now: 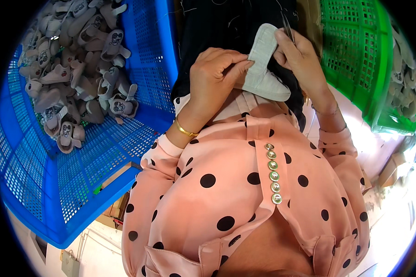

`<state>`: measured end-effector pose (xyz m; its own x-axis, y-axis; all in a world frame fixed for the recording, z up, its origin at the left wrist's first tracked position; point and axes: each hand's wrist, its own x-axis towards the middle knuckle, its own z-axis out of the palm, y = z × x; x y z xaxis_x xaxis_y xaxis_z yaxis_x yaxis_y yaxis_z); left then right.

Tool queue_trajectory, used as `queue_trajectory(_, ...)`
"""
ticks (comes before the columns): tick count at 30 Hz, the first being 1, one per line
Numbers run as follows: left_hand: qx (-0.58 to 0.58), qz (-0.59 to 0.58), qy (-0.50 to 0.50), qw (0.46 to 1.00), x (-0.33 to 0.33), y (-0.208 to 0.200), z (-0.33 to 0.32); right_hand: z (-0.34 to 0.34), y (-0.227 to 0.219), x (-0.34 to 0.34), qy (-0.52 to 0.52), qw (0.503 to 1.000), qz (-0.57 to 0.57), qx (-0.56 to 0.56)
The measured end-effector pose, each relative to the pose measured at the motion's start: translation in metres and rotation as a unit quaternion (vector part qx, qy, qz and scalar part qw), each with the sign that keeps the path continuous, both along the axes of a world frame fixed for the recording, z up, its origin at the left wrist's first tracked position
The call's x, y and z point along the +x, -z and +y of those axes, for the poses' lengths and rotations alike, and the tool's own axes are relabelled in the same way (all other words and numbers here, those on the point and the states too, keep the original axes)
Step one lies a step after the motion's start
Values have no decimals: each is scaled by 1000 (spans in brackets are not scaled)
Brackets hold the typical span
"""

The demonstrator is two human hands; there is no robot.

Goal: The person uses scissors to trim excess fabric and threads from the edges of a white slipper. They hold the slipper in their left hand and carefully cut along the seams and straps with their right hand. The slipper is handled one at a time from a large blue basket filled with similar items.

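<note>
A small light grey fabric shoe is held over my lap, its tall flap pointing away from me and its toe to the right. My left hand pinches its left edge between thumb and fingertips. At the flap's upper right edge is my right hand, fingers curled, the thumb against the fabric. A thin, dark metal tool with two narrow blades, which looks like thread snips, sticks up from its grip. The handle part is hidden in the palm.
On my left stands a blue plastic basket with a heap of small grey shoes. A green basket is on my right, with more grey pieces beyond its wall. Loose threads lie on my dark trousers.
</note>
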<state>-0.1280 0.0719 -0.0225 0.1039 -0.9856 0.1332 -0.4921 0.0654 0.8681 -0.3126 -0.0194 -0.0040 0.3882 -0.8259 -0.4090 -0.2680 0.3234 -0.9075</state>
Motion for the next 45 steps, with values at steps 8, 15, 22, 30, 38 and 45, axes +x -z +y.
queue_trajectory(8, 9, 53, -27, 998, -6, 6, -2, 6, -17, -17, -220, 790, 325, -472)
queue_trajectory(15, 81, 200, -31, 976, -6, 13, -1, 5, -16, -9, -306, 716, 376, -502)
queue_trajectory(22, 91, 228, -12, 969, -6, 13, -2, 6, -17, -5, -313, 715, 388, -490)
queue_trajectory(30, 124, 423, -92, 893, -3, 0, -3, -3, 5, -16, -146, 942, 192, -232)
queue_trajectory(38, -48, -142, -83, 985, 33, -8, -28, 10, 13, 2, -38, 994, -10, 100)
queue_trajectory(45, -17, -149, 47, 988, 7, -23, -22, 19, 2, 7, -34, 997, 10, 75)
